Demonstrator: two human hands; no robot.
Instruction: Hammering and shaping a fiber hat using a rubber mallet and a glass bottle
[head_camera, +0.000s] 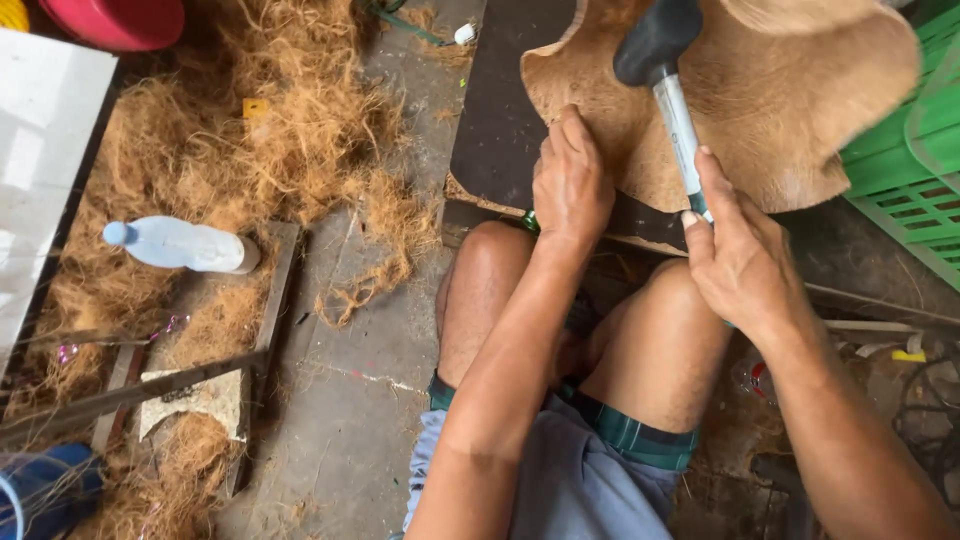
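My right hand (742, 255) grips the pale handle of a black-headed rubber mallet (664, 62), whose head is raised over a curled sheet of brown coconut-fibre matting (775, 110). My left hand (570, 180) presses flat on the near edge of that sheet, fingers together, where it lies on a dark board (495, 120). A small green object shows just below my left hand. My bare knees are drawn up beneath both hands.
Loose coconut fibre (260, 150) covers the floor at left, with a pale blue plastic bottle (180, 245) lying in it. A green plastic crate (905, 180) stands at right, a red bowl (125, 20) at top left, and wooden strips and a metal bar at lower left.
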